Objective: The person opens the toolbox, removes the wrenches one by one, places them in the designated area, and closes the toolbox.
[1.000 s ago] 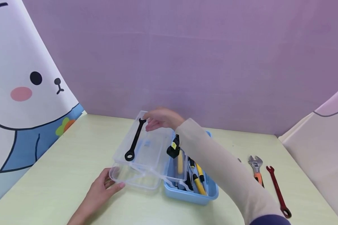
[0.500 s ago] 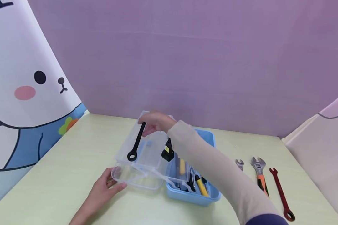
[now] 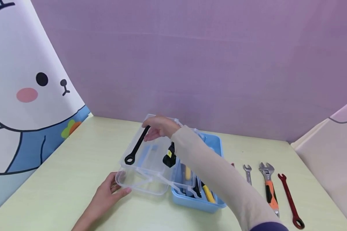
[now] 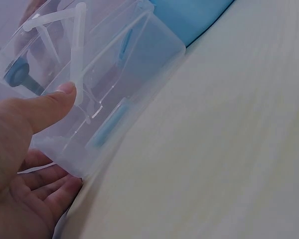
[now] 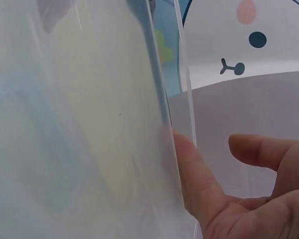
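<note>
A clear plastic tray sits tilted against the left side of a blue toolbox on the pale green table. A black wrench lies lengthwise in the tray, ring end toward me. My right hand reaches over the toolbox and pinches the wrench's far end. In the right wrist view the thumb presses by the clear wall, with the dark wrench shaft above it. My left hand grips the tray's near corner, thumb on the clear tray.
Yellow-handled tools and a black tool with a yellow label lie in the toolbox. On the table to the right lie a small silver wrench, an orange-handled adjustable wrench and a red wrench. Purple and cartoon backdrops enclose the table.
The wrench's ring end has swung a little to the left inside the tray while my right hand stays at its far end. My left hand has kept its hold on the tray.
</note>
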Demonstrator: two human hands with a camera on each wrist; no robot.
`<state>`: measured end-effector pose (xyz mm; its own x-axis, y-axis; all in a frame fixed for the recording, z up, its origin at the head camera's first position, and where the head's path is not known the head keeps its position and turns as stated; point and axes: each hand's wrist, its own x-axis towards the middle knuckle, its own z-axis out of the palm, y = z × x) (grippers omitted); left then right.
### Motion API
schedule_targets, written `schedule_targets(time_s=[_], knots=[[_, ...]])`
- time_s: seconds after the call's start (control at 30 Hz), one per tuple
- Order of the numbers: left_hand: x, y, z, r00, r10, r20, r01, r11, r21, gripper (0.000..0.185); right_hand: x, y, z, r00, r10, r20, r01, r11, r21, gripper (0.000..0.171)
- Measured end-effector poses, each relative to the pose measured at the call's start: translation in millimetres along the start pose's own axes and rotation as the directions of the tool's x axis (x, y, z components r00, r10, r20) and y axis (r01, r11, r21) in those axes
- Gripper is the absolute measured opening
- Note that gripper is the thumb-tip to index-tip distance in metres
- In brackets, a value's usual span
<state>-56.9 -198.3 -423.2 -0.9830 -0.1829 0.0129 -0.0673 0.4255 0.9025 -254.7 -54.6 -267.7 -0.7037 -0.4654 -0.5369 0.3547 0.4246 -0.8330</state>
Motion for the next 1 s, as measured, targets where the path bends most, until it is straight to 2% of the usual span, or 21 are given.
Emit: schedule_targets(time_s=[0.23, 0.6, 1.0], knots=[[1.7, -0.5, 1.2, 1.000, -0.006, 0.006, 0.006, 1.000, 0.002, 0.055, -2, 2, -1, 1.000, -0.014, -0.012, 0.014, 1.000, -0.013, 0.047], [-2.5, 0.1, -3.4, 1.000, -0.009, -0.017, 0.010, 0.999, 0.030, 0.055, 1, 4, 4, 0.996, -0.077, 0.054, 0.080, 0.996, -0.047, 0.008], [-2.1, -1.7, -3.1, 1.000, 0.010, -0.024, -0.009, 1.000, 0.023, 0.054, 8, 6, 8, 0.996, -0.066, 0.063, 0.065, 0.998, 0.014, 0.010]])
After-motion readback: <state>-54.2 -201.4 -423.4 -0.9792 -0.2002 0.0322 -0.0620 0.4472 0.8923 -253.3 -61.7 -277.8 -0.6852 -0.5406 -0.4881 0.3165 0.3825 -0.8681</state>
